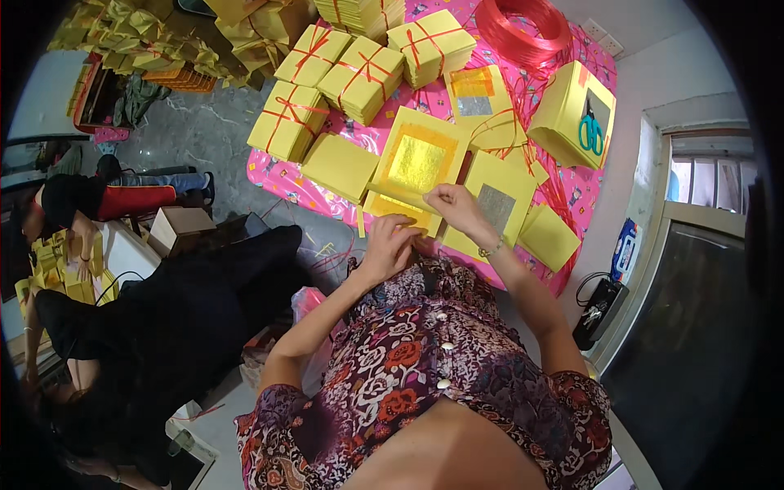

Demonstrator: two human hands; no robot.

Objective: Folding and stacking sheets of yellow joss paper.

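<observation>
On the table in front of me lies a sheet of yellow paper with a shiny gold foil square (415, 166) bordered in orange. A narrow folded or rolled strip of yellow paper (398, 194) runs across its near part. My right hand (457, 206) pinches the right end of that strip between thumb and fingers. At the near edge of the sheet, my left hand (392, 247) rests with bent fingers spread on the paper. Beside my right hand lies a yellow sheet with a silver square (495, 206). A plain yellow stack (340, 167) sits to the left.
Several yellow paper bundles (362, 75) tied with red ribbon stand at the back of the pink table cover (282, 184). A red coil (523, 33) lies far right, with teal-handled scissors (591, 135) on a paper stack. Two people (147, 327) work at the left.
</observation>
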